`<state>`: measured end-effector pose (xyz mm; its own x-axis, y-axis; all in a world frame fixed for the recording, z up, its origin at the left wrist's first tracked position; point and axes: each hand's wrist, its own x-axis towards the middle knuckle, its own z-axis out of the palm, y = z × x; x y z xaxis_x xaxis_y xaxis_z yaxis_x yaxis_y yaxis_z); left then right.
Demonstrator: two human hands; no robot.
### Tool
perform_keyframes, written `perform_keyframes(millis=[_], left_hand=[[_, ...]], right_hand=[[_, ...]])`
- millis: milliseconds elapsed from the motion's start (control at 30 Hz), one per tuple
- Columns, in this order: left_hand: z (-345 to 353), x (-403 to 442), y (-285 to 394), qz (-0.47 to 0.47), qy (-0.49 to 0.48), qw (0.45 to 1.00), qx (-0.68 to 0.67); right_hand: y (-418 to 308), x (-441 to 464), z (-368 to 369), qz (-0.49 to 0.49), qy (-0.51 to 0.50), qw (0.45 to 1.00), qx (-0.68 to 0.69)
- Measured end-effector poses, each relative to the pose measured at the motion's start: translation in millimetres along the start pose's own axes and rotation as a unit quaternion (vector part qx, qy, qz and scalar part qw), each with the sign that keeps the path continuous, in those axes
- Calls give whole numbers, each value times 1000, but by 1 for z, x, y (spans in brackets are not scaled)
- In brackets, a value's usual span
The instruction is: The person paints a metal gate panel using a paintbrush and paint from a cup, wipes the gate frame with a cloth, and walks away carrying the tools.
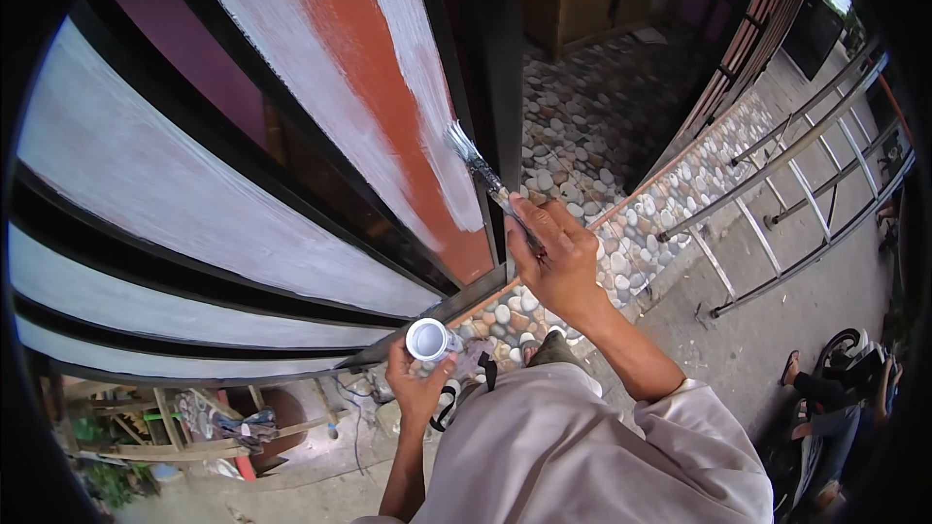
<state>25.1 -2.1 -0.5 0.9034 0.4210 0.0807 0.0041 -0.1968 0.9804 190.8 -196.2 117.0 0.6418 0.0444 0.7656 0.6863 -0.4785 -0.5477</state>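
Note:
My right hand (pixel 561 257) is closed around the handle of a paintbrush (pixel 482 171). White paint coats the bristles, which touch or nearly touch the right edge of an orange-brown panel (pixel 374 78). White strokes run down both sides of that panel, with a bare orange strip between them. Low in front of my body, my left hand (pixel 419 383) grips a small round can (pixel 427 340) of white paint, its open top facing up. Further left, more panels (pixel 194 175) carry white paint between black frame bars.
A metal ladder (pixel 796 184) lies on the pavement at right. Pebbled flooring (pixel 621 252) runs by my feet and past the doorway, where a wooden cabinet (pixel 592 5) stands. People sit by a motorcycle (pixel 843 349) at lower right. A wooden rack (pixel 175 427) is at lower left.

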Motion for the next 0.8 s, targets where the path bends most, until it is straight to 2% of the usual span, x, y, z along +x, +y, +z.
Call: perform_keyframes(millis=[200, 267, 367, 800], left_hand=[[0, -3, -6, 17, 12, 1000, 8], [0, -3, -7, 11, 11, 1000, 9], [-1, -4, -10, 11, 11, 1000, 5], [-3, -4, -4, -13, 2, 1000, 4]], right_hand=[[34, -62, 4, 59, -110, 990, -61], [44, -78, 4, 103, -207, 970, -77], [42, -77, 0, 123, -227, 964, -67], [-2, 1, -15, 80, -161, 983, -37]])
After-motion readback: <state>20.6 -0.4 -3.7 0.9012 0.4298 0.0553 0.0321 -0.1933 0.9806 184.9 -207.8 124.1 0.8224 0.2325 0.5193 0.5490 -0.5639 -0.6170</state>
